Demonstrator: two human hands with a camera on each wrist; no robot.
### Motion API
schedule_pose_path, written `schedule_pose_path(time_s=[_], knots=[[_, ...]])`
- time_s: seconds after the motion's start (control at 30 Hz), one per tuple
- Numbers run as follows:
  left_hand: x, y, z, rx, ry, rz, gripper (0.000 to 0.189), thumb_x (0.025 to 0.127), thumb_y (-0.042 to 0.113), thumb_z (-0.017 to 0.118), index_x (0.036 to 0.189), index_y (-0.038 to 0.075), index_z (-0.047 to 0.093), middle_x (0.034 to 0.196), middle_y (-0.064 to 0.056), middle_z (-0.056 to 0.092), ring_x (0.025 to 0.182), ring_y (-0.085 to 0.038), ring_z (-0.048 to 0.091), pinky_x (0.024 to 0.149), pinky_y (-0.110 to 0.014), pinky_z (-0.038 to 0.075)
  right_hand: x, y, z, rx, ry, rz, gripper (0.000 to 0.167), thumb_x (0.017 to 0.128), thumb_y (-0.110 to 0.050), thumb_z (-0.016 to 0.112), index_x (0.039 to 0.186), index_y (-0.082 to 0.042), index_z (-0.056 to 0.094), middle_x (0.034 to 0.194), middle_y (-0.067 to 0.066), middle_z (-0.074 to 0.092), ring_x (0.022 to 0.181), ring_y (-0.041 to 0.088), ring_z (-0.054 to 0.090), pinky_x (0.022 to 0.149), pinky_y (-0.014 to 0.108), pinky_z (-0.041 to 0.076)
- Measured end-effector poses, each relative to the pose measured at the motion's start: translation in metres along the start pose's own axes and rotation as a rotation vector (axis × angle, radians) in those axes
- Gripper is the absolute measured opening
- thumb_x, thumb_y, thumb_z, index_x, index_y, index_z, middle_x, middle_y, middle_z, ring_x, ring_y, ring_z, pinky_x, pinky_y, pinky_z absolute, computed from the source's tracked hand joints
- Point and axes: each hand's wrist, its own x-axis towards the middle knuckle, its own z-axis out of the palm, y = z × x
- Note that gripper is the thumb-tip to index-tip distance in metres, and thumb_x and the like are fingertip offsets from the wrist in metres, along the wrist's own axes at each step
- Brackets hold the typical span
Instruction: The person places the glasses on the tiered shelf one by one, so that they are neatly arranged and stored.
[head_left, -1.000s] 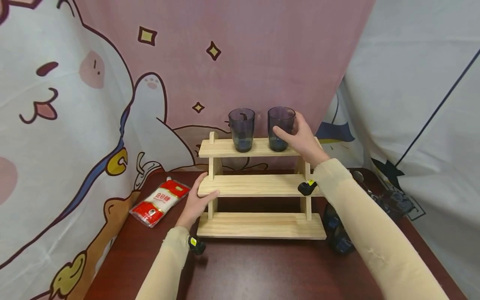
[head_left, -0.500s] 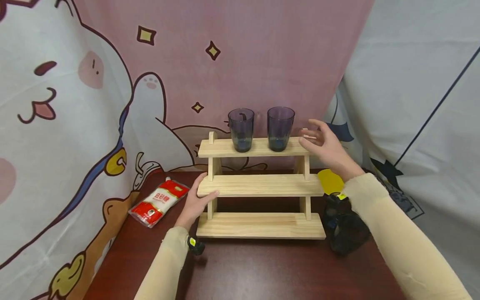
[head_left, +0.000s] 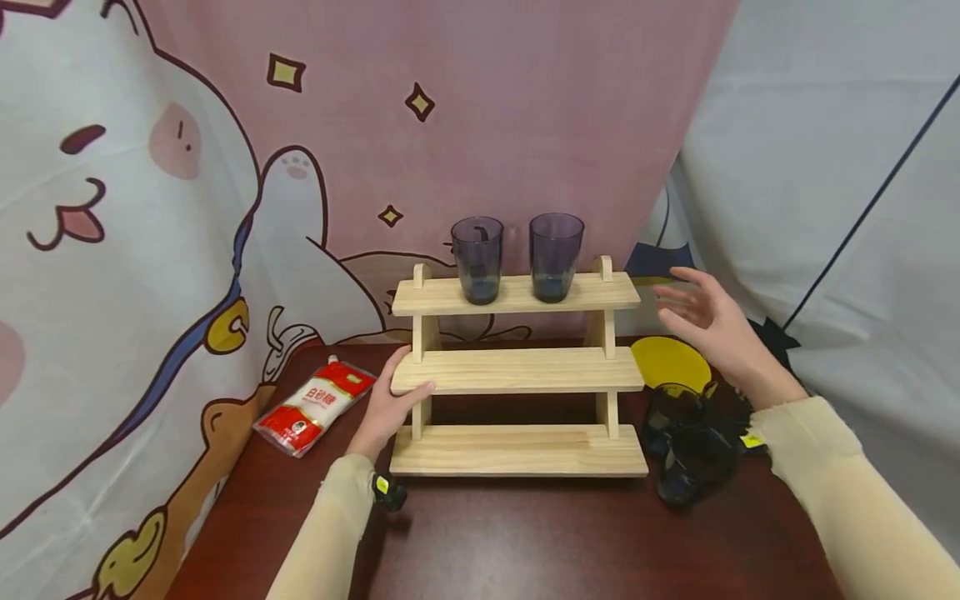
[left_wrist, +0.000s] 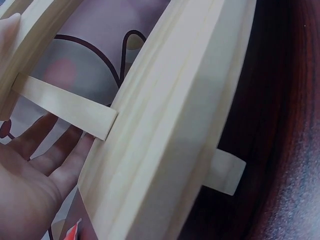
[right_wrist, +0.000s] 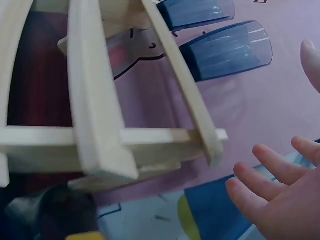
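Observation:
A three-tier wooden display shelf (head_left: 517,371) stands on the dark table. My left hand (head_left: 386,408) grips the left end of its middle tier, thumb on top; in the left wrist view the fingers (left_wrist: 65,160) reach behind the boards. Two purple-blue glass tumblers stand upright on the top tier, a left tumbler (head_left: 478,260) and a right tumbler (head_left: 555,257). To the right of the shelf my right hand (head_left: 712,333) hovers with its fingers spread and holds nothing. In the right wrist view that hand (right_wrist: 280,190) is apart from the right tumbler (right_wrist: 230,52).
Several dark glasses (head_left: 693,458) sit close together on the table to the shelf's right, with a yellow disc (head_left: 670,363) behind them. A red and white bag (head_left: 318,404) with Chinese print lies at the left. Printed cloth (head_left: 525,125) hangs behind.
My right hand has let go of the right tumbler and moved away right and down, uncovering the yellow disc and dark glasses. My left hand has kept its grip on the shelf.

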Motion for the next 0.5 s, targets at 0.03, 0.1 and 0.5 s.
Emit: schedule_pose_path(time_s=[0.03, 0.1, 0.5], knots=[[0.0, 0.001, 0.0, -0.001, -0.004, -0.006, 0.086, 0.092, 0.025, 0.084, 0.164, 0.03, 0.036, 0.162, -0.006, 0.043, 0.142, -0.03, 0.044, 0.118, -0.053, 0.035, -0.005, 0.004, -0.001, -0.009, 0.0, -0.011, 0.076, 0.107, -0.024, 0.064, 0.168, -0.021, 0.019, 0.16, 0.023, 0.045, 0.142, 0.041, 0.048, 0.102, 0.019, 0.047], [-0.001, 0.005, 0.0, -0.001, -0.01, -0.015, 0.086, 0.092, 0.023, 0.084, 0.163, 0.029, 0.036, 0.162, -0.007, 0.043, 0.142, -0.03, 0.044, 0.117, -0.053, 0.035, -0.015, 0.011, -0.002, -0.032, 0.002, -0.036, 0.076, 0.106, -0.022, 0.065, 0.168, -0.019, 0.02, 0.158, 0.026, 0.046, 0.138, 0.03, 0.054, 0.091, 0.007, 0.044], [-0.006, 0.01, 0.001, -0.006, -0.004, -0.004, 0.084, 0.093, 0.021, 0.083, 0.162, 0.031, 0.037, 0.161, -0.007, 0.045, 0.14, -0.03, 0.046, 0.116, -0.053, 0.037, -0.081, 0.036, -0.005, -0.067, 0.072, -0.103, 0.072, 0.101, -0.005, 0.07, 0.163, -0.016, 0.035, 0.143, -0.002, 0.059, 0.121, -0.009, 0.054, 0.091, 0.004, 0.044]])
